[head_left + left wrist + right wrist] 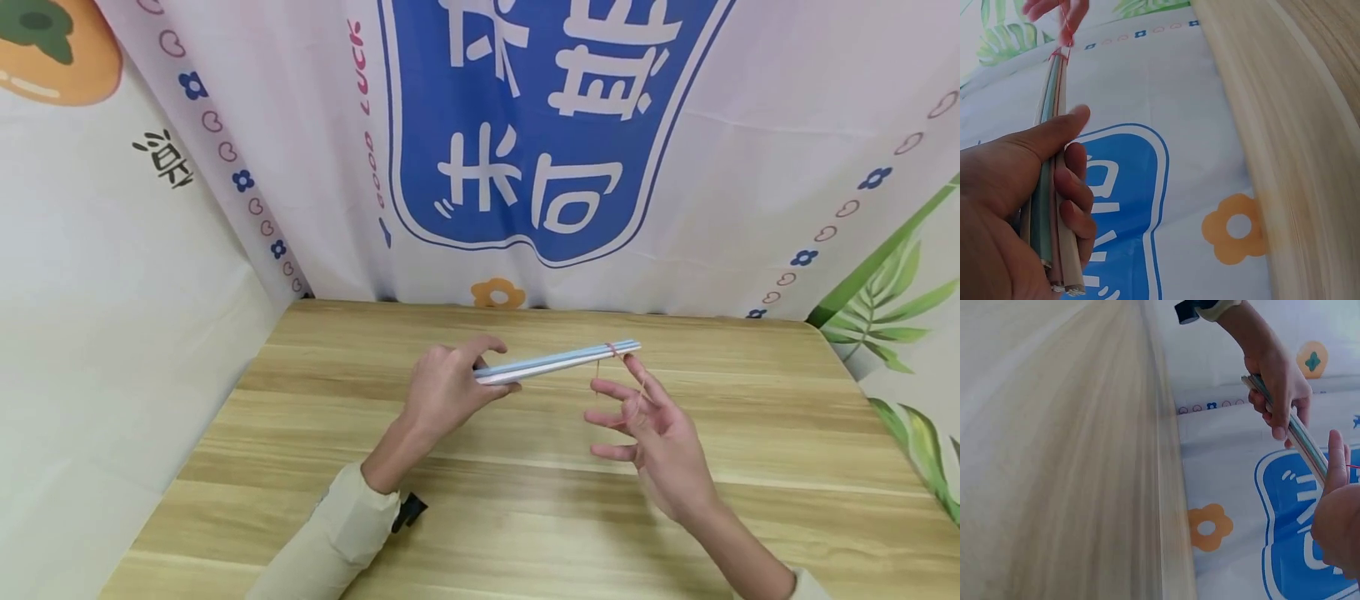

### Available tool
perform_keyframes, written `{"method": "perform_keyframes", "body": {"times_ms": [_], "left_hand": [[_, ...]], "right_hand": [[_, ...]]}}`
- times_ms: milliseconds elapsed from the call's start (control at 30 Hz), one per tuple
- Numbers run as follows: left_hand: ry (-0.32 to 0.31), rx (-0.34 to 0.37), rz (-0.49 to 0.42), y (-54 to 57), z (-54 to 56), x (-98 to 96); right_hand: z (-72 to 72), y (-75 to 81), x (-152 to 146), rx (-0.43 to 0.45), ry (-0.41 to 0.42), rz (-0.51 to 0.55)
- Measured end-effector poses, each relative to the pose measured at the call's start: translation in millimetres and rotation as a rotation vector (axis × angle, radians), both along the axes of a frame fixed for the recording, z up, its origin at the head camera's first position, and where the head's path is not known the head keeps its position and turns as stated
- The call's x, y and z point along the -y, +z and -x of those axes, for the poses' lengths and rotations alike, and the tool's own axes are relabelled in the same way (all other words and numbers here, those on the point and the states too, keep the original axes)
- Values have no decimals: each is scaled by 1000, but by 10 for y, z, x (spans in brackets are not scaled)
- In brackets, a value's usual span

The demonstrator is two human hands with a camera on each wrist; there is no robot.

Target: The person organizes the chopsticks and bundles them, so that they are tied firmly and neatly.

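Observation:
My left hand (442,387) grips one end of a bundle of slim sticks (555,360), pale blue and white in the head view. Seen from the left wrist, the sticks (1054,187) run through the palm, green, pinkish and beige, with thumb and fingers around them. A thin red rubber band (613,348) wraps the far end of the bundle. Its strands stretch down to my right hand (667,442), where they loop about the thumb and fingers. The right index fingertip is close to the sticks' tip. Only part of the right hand (1338,512) shows in the right wrist view.
The bundle is held above a wooden table (337,533). Behind the table hangs a printed cloth (322,208) with a blue panel and flowers. A black piece (408,512) sits at the left cuff.

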State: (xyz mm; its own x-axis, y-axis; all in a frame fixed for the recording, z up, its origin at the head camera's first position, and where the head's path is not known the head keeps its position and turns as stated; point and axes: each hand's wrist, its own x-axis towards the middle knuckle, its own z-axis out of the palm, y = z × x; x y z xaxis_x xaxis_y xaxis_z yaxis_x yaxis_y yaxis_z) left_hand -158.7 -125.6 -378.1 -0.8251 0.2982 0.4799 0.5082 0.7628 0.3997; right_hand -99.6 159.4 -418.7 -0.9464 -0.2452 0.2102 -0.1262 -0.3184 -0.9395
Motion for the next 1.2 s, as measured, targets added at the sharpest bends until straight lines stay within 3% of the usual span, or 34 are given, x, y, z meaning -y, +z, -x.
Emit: {"method": "perform_keyframes", "body": {"times_ms": [167, 333, 500, 600, 767, 933, 1100, 1200], "left_hand": [[-85, -65, 9, -9, 4, -2], [-209, -146, 13, -8, 27, 31], [-310, -210, 86, 8, 59, 94], [-338, -231, 131, 31, 68, 120], [-368, -259, 198, 57, 67, 140], [-375, -223, 239, 103, 52, 135], [-349, -149, 213, 157, 100, 119], [-312, -166, 202, 157, 155, 118]], "right_hand": [[99, 13, -133, 82, 47, 136], [181, 25, -243, 48, 125, 231], [230, 24, -323, 24, 168, 274], [223, 19, -334, 22, 125, 177], [195, 36, -290, 4, -15, -77], [209, 142, -250, -30, -98, -273], [278, 266, -264, -78, -133, -331], [327, 300, -282, -101, -134, -328]]}}
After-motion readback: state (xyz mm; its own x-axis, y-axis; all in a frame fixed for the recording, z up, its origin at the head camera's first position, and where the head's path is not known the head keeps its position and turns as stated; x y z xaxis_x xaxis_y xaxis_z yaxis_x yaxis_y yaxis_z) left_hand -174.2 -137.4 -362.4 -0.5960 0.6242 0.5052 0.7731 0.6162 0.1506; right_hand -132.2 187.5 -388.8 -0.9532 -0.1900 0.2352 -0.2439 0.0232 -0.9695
